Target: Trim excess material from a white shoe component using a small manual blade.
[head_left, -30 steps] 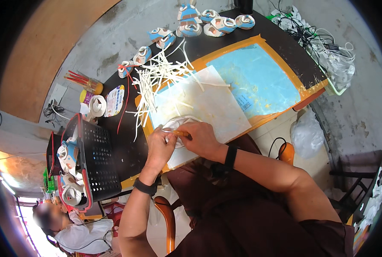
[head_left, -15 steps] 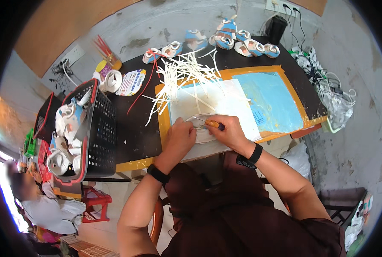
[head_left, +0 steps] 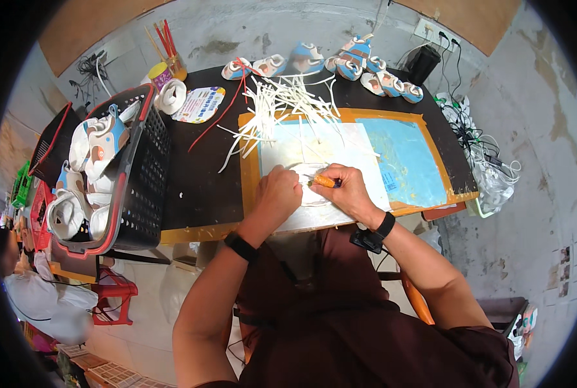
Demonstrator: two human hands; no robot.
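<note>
My right hand [head_left: 353, 193] is closed around a short tool with an orange-yellow wrapped handle [head_left: 324, 182]; its thin tip is too small to make out. The tool points left, over a white, soft-looking piece [head_left: 313, 198] at the table's near edge. My left hand [head_left: 278, 195] is closed at that piece's left side, fingers curled on its edge. Most of the piece's outline is hidden by my hands. Beneath lies a white sheet [head_left: 347, 143]. Just beyond my hands spreads a loose heap of white strips [head_left: 282, 107].
A dark basket [head_left: 147, 171] of small blue-and-white shoes stands at left. More small shoes [head_left: 308, 59] line the table's back. A red cord [head_left: 201, 137], a roll of white tape [head_left: 171, 97] and a blue sheet [head_left: 402, 158] lie about. Another person [head_left: 46, 297] sits far left.
My head view has shifted slightly. Both hands stay at the white piece, and the tool in my right hand has tilted, its tip now nearer my left fingers.
</note>
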